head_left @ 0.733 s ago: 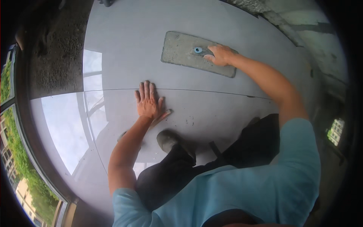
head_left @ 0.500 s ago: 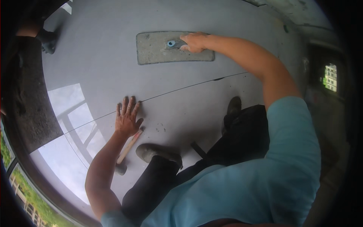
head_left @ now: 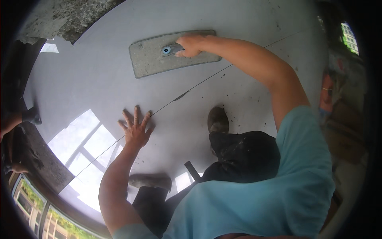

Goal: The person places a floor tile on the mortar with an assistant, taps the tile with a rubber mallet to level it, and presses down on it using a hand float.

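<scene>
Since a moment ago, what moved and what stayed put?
The right hand keeps its grip on the handle of the grey trowel lying flat on the shiny floor. The left hand stays pressed flat, fingers spread, beside the thin joint line. Mostly the view swung round; whether the trowel slid along the floor is hard to tell.

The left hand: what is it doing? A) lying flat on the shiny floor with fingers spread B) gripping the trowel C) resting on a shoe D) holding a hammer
A: the left hand lies palm down on the floor, fingers spread, while the right hand grips the trowel.
</scene>
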